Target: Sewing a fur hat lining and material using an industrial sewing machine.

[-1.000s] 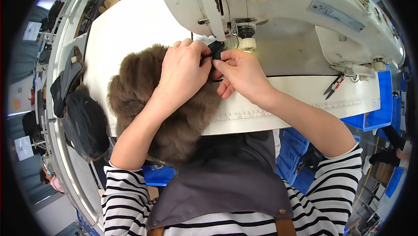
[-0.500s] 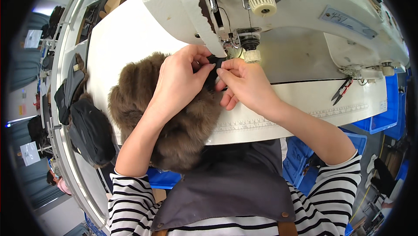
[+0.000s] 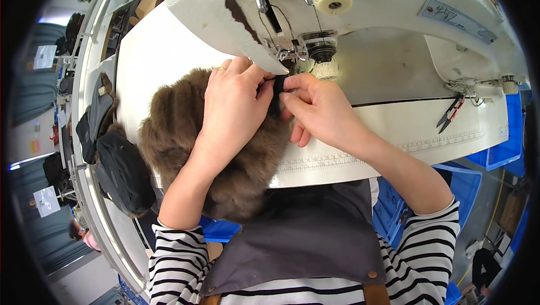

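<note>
A bulky brown fur piece (image 3: 174,119) lies bunched on the white sewing table, its lower part hanging over the front edge by my apron. My left hand (image 3: 233,111) rests against its far right side, with thumb and fingers closed on the black fabric edge (image 3: 278,92). From the other side my right hand (image 3: 320,108) pinches the same black edge between thumb and forefinger, its other fingers curled below. Both hands are right beside the needle area of the sewing machine (image 3: 371,7), whose presser foot is partly hidden behind the machine's head cover.
Red-handled thread snips (image 3: 451,113) lie on the table at right, past a printed ruler strip (image 3: 394,151). Dark fur-trimmed pieces (image 3: 122,170) are piled at left. Blue bins (image 3: 467,192) stand below the table's right side. Other people are in the background.
My left hand's fingers have stretched further over the fur near the needle. Both hands keep hold of the black edge, and the whole view has shifted slightly.
</note>
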Action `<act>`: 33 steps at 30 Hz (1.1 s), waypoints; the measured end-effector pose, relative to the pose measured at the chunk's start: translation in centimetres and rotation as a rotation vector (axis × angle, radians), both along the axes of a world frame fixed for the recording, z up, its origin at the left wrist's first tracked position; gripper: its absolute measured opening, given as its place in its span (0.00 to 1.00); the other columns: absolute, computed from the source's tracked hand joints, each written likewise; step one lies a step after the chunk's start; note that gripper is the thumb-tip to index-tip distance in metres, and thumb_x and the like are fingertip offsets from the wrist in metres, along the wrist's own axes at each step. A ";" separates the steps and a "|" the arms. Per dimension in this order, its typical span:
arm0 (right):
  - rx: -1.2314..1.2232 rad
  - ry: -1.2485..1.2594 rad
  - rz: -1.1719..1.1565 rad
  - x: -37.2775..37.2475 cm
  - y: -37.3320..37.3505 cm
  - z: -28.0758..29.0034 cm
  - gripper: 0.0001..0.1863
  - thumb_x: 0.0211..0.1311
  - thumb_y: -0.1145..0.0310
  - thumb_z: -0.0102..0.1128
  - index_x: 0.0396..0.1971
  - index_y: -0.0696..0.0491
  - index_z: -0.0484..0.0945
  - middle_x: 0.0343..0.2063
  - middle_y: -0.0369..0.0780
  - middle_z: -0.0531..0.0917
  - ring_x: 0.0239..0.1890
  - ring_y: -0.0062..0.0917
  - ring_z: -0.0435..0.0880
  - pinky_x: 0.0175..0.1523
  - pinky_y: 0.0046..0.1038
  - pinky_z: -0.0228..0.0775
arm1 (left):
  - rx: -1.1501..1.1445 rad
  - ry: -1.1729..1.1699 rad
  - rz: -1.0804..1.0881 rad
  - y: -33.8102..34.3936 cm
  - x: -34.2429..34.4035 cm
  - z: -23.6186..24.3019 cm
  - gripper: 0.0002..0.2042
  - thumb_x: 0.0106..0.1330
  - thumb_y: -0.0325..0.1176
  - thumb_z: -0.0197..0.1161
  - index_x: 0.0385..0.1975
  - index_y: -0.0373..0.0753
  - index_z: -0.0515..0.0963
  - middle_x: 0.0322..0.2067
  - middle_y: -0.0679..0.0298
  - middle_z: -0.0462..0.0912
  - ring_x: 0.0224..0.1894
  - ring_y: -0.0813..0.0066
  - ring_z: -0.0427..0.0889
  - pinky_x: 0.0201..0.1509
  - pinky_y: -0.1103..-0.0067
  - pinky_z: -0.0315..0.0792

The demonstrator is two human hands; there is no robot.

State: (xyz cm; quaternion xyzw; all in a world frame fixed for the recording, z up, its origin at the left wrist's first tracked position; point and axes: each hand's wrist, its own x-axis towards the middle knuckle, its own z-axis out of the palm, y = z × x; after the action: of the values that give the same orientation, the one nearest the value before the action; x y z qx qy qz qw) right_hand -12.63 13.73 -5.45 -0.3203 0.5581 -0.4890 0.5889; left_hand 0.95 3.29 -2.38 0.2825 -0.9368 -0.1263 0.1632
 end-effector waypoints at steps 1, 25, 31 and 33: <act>-0.009 0.007 -0.007 0.1 0.1 0.0 0.19 0.69 0.70 0.50 0.53 0.69 0.67 0.28 0.46 0.82 0.18 0.26 0.83 0.21 0.24 0.75 | -0.021 -0.009 0.017 0.1 -0.1 0.0 0.07 0.56 0.25 0.67 0.34 0.37 0.81 0.30 0.60 0.81 0.33 0.60 0.79 0.38 0.71 0.73; -0.084 -0.098 0.050 -0.3 0.5 -0.3 0.21 0.69 0.69 0.51 0.56 0.69 0.65 0.31 0.46 0.83 0.21 0.25 0.84 0.26 0.25 0.77 | 0.184 0.087 0.065 -0.1 0.3 0.5 0.06 0.59 0.25 0.67 0.35 0.36 0.82 0.29 0.60 0.81 0.32 0.65 0.78 0.37 0.74 0.73; -0.058 -0.381 0.052 -0.2 0.4 -1.0 0.24 0.70 0.70 0.51 0.59 0.69 0.61 0.36 0.46 0.81 0.28 0.27 0.84 0.34 0.25 0.80 | 0.133 0.026 0.072 0.2 0.3 0.8 0.04 0.59 0.27 0.67 0.32 0.38 0.81 0.29 0.59 0.82 0.36 0.59 0.80 0.40 0.70 0.74; -0.070 -0.379 0.072 -0.2 0.4 -1.1 0.26 0.71 0.69 0.51 0.61 0.69 0.60 0.37 0.45 0.80 0.30 0.26 0.84 0.36 0.26 0.80 | 0.166 0.041 0.098 0.4 0.2 0.7 0.04 0.59 0.27 0.67 0.31 0.37 0.80 0.29 0.59 0.81 0.35 0.59 0.80 0.40 0.70 0.73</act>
State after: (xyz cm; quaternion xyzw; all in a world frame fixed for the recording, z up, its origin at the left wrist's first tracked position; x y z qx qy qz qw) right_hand -12.86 14.12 -6.56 -0.2625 0.4081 -0.5384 0.6890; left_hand 1.14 3.65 -1.66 0.3378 -0.9047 -0.2011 0.1643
